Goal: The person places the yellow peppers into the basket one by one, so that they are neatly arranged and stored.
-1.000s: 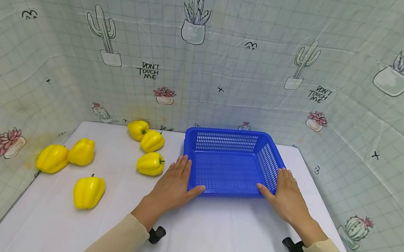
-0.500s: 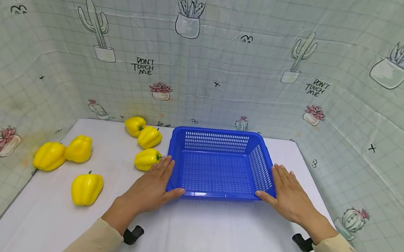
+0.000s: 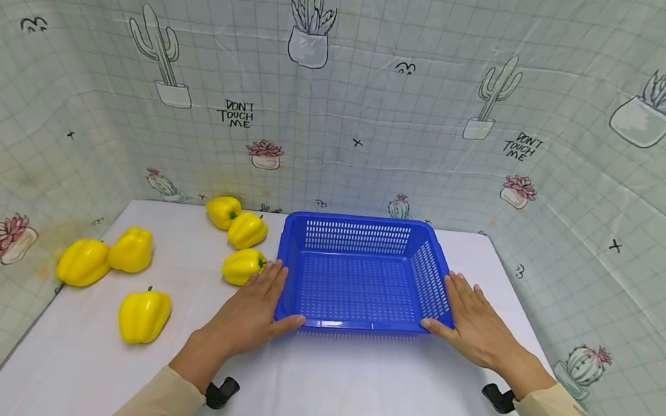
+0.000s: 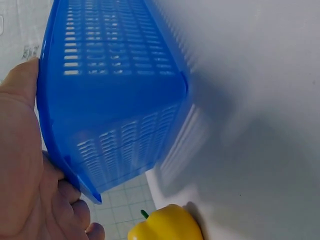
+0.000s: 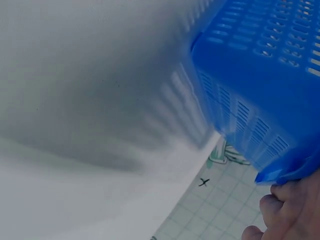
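Observation:
A blue plastic basket point(image 3: 358, 221) with slotted walls stands on the white table, nothing inside it. My left hand point(image 3: 245, 308) lies along its left side, fingers straight at the rim and thumb on the front left corner. Along the opposite side, my right hand point(image 3: 478, 328) rests the same way, its thumb on the front right corner. In the left wrist view, the basket point(image 4: 125, 92) shows its outer walls, with the left hand point(image 4: 22, 155) at its rim. The right wrist view has the right hand point(image 5: 295, 207) beside the rim of the basket point(image 5: 260, 75).
Close to the left fingertips lies a yellow bell pepper point(image 3: 243, 267). Behind it sit two more yellow peppers point(image 3: 247, 230). Several others, including a yellow pepper point(image 3: 144, 316), lie farther left. A patterned cloth backdrop point(image 3: 369, 107) surrounds the table point(image 3: 355, 390).
Both hands shifted the basket left across the table between the first two frames, bringing the left fingers near the pepper. Since then hands and basket have stayed nearly still; the peppers keep their places.

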Demonstrator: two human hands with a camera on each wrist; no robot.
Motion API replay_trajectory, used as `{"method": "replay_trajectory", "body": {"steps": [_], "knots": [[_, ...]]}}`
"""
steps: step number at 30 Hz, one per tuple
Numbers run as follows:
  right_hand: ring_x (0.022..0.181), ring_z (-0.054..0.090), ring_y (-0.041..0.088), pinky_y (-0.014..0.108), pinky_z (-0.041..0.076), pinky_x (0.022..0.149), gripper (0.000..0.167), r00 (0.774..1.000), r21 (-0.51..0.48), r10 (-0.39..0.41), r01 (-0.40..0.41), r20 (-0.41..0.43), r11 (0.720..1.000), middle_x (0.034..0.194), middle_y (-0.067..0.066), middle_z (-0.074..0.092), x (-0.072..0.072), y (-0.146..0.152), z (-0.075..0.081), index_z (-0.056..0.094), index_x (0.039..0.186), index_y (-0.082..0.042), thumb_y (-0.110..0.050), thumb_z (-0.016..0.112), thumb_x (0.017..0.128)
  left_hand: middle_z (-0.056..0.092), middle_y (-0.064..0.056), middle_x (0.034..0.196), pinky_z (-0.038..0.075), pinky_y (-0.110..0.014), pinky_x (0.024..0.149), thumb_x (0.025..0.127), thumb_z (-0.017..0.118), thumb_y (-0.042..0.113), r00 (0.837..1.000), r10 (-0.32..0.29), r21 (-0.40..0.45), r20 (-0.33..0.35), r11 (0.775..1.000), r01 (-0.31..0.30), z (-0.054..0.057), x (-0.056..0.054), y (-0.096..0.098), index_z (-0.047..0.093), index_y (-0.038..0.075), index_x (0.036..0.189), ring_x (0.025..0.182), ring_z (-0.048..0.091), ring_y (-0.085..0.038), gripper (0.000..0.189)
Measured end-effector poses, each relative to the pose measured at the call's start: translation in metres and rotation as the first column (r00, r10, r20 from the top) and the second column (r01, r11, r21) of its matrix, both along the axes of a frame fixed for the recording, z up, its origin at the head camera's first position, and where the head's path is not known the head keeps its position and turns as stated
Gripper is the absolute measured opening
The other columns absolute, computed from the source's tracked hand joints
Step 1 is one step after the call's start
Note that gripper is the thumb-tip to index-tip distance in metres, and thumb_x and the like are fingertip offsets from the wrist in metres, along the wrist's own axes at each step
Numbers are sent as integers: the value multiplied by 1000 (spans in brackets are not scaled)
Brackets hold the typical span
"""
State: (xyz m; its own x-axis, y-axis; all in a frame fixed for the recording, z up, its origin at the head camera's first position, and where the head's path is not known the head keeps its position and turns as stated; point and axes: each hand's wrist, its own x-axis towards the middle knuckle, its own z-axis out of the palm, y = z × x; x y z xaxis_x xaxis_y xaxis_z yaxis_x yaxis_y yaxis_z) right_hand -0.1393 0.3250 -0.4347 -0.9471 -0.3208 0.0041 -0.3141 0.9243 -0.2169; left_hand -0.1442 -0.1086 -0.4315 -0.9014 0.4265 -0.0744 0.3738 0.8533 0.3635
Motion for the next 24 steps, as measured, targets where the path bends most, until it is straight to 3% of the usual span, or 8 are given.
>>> {"method": "replay_trajectory", "body": {"steps": [9, 17, 24], "knots": [[159, 16, 50, 63, 13, 130, 107, 1000, -18, -19, 19, 3, 1000, 171, 33, 15, 3, -3, 0, 14, 164, 10, -63, 58, 100, 12, -24, 174, 14, -53, 133, 101, 49, 71, 999, 5, -64, -33, 998, -7, 2, 1, 2, 17, -4, 166, 164, 11, -37, 105], [158, 17, 52, 65, 17, 129, 107, 1000, -25, -21, 21, -11, 999, 171, 34, 15, 5, -6, -1, 15, 163, 12, -63, 59, 100, 17, -25, 173, 15, -52, 133, 100, 54, 68, 1000, -2, -61, -17, 998, 1, 10, 3, 3, 21, -5, 164, 163, 15, -37, 103], [157, 20, 53, 66, 18, 128, 107, 999, -35, -24, 23, -28, 999, 170, 34, 17, 7, -7, -2, 16, 163, 12, -62, 61, 99, 18, -24, 173, 15, -53, 133, 100, 52, 71, 1000, -11, -78, -26, 997, 9, 10, 5, 2, 22, -5, 165, 163, 14, -37, 104]]}}
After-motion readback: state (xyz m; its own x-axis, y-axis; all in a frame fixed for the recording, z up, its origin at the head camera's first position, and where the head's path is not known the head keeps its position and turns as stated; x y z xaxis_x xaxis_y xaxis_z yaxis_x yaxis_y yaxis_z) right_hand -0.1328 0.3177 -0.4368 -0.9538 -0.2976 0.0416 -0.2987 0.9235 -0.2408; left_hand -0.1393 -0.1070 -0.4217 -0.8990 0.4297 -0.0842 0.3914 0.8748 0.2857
